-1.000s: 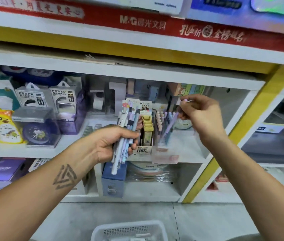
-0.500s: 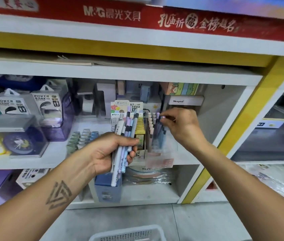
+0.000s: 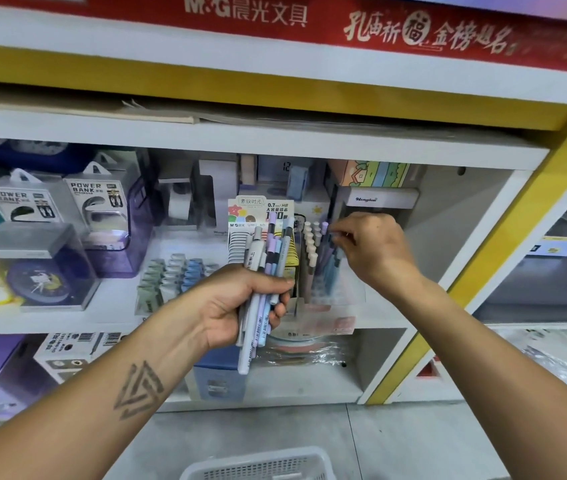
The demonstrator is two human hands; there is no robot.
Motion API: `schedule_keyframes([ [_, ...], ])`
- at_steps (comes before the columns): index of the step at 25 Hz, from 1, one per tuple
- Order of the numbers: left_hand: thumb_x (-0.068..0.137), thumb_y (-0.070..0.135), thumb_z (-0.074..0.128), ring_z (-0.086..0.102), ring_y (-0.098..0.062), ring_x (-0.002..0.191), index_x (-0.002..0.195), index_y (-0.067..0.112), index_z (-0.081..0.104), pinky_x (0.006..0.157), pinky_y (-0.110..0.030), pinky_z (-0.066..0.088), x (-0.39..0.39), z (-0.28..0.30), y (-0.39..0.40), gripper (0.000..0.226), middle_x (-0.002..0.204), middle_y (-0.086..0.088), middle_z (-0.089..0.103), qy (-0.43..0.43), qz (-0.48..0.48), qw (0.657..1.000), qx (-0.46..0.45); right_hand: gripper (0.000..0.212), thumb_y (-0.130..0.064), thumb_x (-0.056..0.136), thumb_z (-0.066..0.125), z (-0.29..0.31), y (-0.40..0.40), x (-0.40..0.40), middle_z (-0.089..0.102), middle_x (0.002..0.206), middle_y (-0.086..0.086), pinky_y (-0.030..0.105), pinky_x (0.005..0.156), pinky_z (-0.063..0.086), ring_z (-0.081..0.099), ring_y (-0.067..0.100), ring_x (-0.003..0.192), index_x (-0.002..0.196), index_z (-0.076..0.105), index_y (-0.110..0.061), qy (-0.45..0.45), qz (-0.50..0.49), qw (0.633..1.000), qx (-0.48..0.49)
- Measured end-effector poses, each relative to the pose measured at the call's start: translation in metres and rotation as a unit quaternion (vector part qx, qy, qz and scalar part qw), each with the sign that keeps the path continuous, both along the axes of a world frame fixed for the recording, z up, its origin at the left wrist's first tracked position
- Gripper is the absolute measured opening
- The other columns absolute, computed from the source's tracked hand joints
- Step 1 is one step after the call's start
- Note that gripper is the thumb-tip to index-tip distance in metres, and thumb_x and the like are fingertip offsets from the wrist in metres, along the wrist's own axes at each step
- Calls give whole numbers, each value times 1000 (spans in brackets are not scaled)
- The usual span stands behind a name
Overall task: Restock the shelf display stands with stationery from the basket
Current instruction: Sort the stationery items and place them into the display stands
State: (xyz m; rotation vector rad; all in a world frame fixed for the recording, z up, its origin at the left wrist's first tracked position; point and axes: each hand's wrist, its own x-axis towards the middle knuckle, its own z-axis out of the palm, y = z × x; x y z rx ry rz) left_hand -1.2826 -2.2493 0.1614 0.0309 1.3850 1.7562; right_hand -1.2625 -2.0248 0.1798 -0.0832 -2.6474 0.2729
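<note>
1. Centre of the frame, on the middle shelf [image 3: 67,317]: a clear display stand [image 3: 330,289] holding upright pens [image 3: 313,251] in cream, lilac and blue rows, caps up.
2. Just left of that stand: a carded box of pencil leads [image 3: 277,209], labelled 0.7 HB, partly hidden behind the held bundle.
3. Left hand [image 3: 237,306] at centre, fingers curled round a bundle of pens [image 3: 264,271] in grey, lilac and pale blue, tips pointing down past the palm, caps rising in front of the lead box.
4. Right hand [image 3: 368,247] right of centre, fingertips pinched together at the top of the stand's lilac pens; cannot tell whether gripping one or only touching it.
5. Bottom centre edge: the rim of a white mesh basket [image 3: 261,464], contents out of sight.
6. Left of the stand on the same shelf: a tray of small pastel items [image 3: 174,271], too blurred to name.
7. Upper left: two power bank boxes [image 3: 98,199], with a boxed clock [image 3: 43,271] in front of them.
8. Top of the frame: a red banner [image 3: 413,26] with M&G lettering above a yellow strip.
9. Lower shelf, below the hands: a blue box [image 3: 218,379] and a plastic-wrapped pack [image 3: 303,351], partly blocked by the left hand and pens.
</note>
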Motion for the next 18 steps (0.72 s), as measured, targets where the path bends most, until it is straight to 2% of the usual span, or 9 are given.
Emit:
schedule_keyframes([
  [2, 71, 3, 75, 59, -18, 51, 67, 4, 72, 46, -24, 51, 1, 2, 1, 5, 66, -12, 63, 0, -4, 1000, 1, 11, -26, 95, 64, 0, -4, -1, 73, 91, 4, 43, 74, 55, 65, 33, 85, 104, 65, -21, 8, -18, 1000, -13],
  [4, 70, 3, 75, 59, -18, 51, 66, 5, 72, 46, -24, 51, 2, 4, 2, 5, 64, -12, 62, 2, -5, 1000, 4, 12, -32, 94, 65, 0, -5, -4, 73, 89, 3, 41, 72, 54, 65, 32, 84, 100, 67, -23, 12, -39, 999, -13],
  [7, 70, 2, 75, 59, -19, 52, 67, 5, 72, 48, -24, 51, 4, 6, 5, 4, 64, -12, 62, 12, -4, 1000, 11, 20, -35, 97, 59, -1, -7, -7, 73, 104, -2, 40, 80, 54, 62, 27, 101, 103, 76, -25, -28, -47, 999, -2],
  [9, 69, 3, 75, 59, -18, 52, 65, 6, 73, 49, -23, 51, 6, 9, 7, 5, 63, -11, 63, 23, -9, 1000, 9, 25, -33, 99, 56, -2, -7, -7, 67, 114, -4, 37, 87, 50, 55, 23, 111, 106, 76, -21, -57, -24, 998, -10],
  [11, 71, 4, 75, 59, -17, 51, 63, 8, 75, 48, -23, 52, 9, 11, 7, 9, 63, -9, 63, 34, -23, 999, 0, 26, -29, 100, 53, 0, -8, -5, 63, 114, -3, 34, 85, 47, 55, 21, 105, 107, 76, -18, -49, -6, 998, -48],
  [13, 73, 5, 75, 60, -16, 51, 64, 9, 75, 48, -23, 52, 14, 14, 7, 11, 65, -8, 65, 41, -39, 998, -3, 24, -25, 99, 53, 6, -9, 0, 65, 105, -5, 29, 81, 48, 59, 14, 85, 109, 74, -22, -14, -16, 993, -120],
  [15, 74, 6, 74, 60, -16, 52, 68, 8, 76, 50, -23, 52, 18, 16, 7, 7, 67, -8, 65, 34, -51, 998, 8, 22, -21, 98, 56, 12, -13, 5, 70, 99, -8, 22, 76, 50, 63, 3, 75, 112, 73, -24, 15, -27, 969, -244],
  [17, 76, 5, 72, 60, -16, 53, 77, 5, 74, 51, -23, 53, 21, 17, 6, 2, 70, -10, 65, 12, -58, 998, 34, 21, -15, 98, 59, 17, -17, 10, 75, 99, 0, 16, 67, 50, 65, -2, 71, 115, 72, -18, 9, 7, 903, -430],
  [18, 77, 4, 72, 60, -17, 54, 83, 2, 72, 51, -23, 53, 22, 17, 6, 6, 71, -11, 65, 4, -61, 997, 48, 22, -10, 98, 60, 20, -19, 12, 76, 98, 7, 17, 64, 49, 65, 0, 69, 115, 71, -13, -9, 29, 862, -506],
])
